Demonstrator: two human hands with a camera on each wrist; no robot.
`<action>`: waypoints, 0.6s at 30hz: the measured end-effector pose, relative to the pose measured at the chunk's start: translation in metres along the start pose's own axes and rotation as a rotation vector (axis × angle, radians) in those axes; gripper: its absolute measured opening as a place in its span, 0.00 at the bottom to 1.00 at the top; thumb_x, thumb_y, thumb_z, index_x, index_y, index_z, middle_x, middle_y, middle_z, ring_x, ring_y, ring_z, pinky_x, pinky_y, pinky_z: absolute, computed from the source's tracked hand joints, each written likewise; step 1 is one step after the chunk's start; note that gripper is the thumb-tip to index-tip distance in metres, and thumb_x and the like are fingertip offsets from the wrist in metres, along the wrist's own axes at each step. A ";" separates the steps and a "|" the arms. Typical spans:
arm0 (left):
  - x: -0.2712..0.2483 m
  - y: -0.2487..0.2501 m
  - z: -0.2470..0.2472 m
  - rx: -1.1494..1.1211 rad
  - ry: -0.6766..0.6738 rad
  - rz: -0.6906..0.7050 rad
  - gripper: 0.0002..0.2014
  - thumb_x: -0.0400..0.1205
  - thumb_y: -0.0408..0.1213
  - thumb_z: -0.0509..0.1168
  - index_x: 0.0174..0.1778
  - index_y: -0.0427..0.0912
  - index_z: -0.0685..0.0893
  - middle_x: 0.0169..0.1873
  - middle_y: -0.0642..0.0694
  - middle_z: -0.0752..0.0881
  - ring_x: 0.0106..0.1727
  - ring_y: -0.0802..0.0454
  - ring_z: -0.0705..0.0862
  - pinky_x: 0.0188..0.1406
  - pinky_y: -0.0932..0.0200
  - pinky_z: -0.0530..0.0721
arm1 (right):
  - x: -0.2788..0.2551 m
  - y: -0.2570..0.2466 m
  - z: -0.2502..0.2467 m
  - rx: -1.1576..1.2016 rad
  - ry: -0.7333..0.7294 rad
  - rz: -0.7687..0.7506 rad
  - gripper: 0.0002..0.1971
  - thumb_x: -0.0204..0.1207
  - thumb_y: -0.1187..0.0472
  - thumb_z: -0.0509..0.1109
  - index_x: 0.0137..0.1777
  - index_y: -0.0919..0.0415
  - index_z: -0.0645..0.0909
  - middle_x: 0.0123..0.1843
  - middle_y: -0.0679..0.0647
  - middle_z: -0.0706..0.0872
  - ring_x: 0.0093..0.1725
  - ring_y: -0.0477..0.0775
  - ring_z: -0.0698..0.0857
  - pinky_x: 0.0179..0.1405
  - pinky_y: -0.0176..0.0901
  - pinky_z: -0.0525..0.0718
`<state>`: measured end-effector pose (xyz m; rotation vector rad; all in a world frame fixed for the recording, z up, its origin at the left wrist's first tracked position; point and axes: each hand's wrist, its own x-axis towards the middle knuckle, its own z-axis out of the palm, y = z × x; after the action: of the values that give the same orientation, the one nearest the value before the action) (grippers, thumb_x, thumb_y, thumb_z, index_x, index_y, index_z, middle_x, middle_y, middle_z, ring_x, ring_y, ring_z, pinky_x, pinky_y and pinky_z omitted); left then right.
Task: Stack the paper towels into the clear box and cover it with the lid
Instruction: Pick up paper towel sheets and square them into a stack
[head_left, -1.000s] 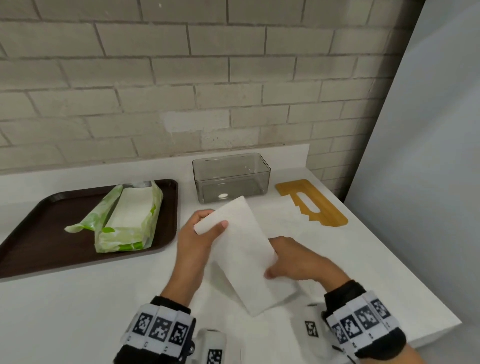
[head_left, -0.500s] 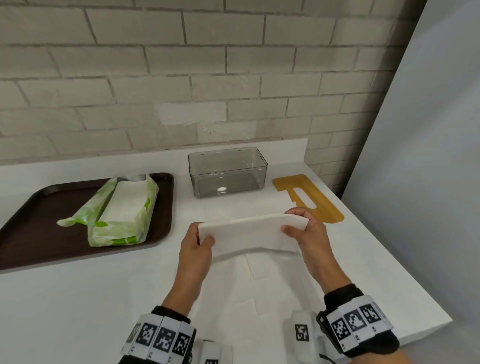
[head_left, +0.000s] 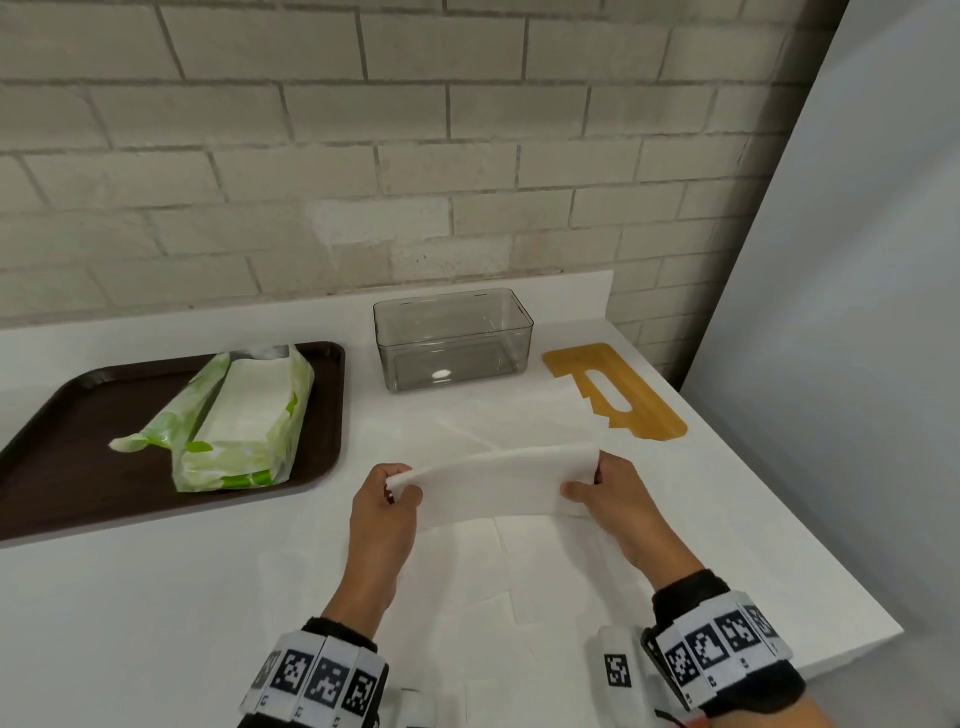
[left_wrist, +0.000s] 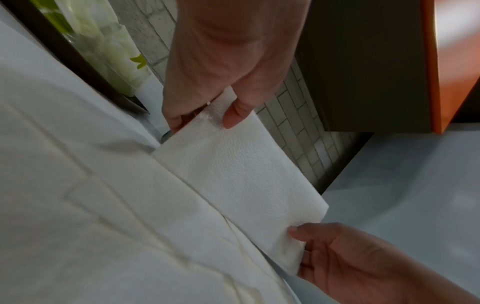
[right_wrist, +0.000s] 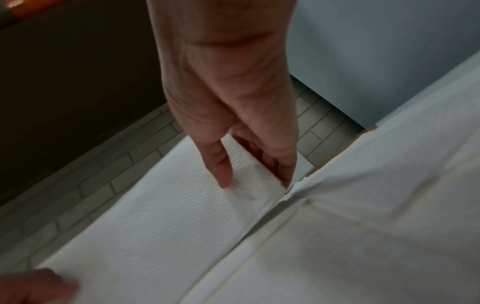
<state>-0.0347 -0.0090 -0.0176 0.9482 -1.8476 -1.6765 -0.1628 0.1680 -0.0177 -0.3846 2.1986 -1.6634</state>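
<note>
between two hands, left hand (head_left: 384, 512) and right hand (head_left: 615, 501), one folded paper towel (head_left: 493, 480), pinched at both ends

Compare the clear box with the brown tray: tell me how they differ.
The clear box is see-through and deep-walled; the brown tray is opaque, dark and shallow. The clear box holds no paper towels yet; the brown tray carries an opened green-and-white pack of them. The clear box looks smaller than the brown tray. Both are rectangular with rounded corners and sit on the white counter.
</note>
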 end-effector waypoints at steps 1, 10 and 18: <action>0.000 -0.001 -0.003 0.028 -0.008 0.000 0.10 0.81 0.25 0.60 0.42 0.45 0.78 0.38 0.47 0.80 0.37 0.52 0.76 0.33 0.62 0.73 | 0.001 -0.003 -0.002 -0.034 0.003 -0.012 0.14 0.76 0.70 0.69 0.56 0.54 0.78 0.53 0.48 0.83 0.49 0.46 0.81 0.40 0.31 0.76; -0.009 0.024 -0.023 0.596 -0.492 0.074 0.13 0.77 0.36 0.72 0.41 0.58 0.74 0.41 0.59 0.79 0.44 0.60 0.79 0.41 0.75 0.75 | 0.025 -0.073 -0.019 -0.126 -0.181 -0.265 0.07 0.74 0.68 0.72 0.42 0.54 0.83 0.50 0.57 0.85 0.43 0.48 0.80 0.25 0.33 0.76; -0.021 0.043 0.004 0.175 -0.343 0.030 0.06 0.78 0.47 0.69 0.50 0.54 0.83 0.46 0.54 0.90 0.45 0.54 0.89 0.41 0.62 0.85 | 0.033 -0.106 0.001 -0.203 -0.443 -0.301 0.09 0.77 0.67 0.70 0.40 0.52 0.83 0.38 0.46 0.84 0.34 0.44 0.81 0.26 0.34 0.78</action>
<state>-0.0312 0.0100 0.0265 0.7275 -2.2499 -1.7681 -0.1915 0.1249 0.0805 -1.0734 2.0397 -1.3226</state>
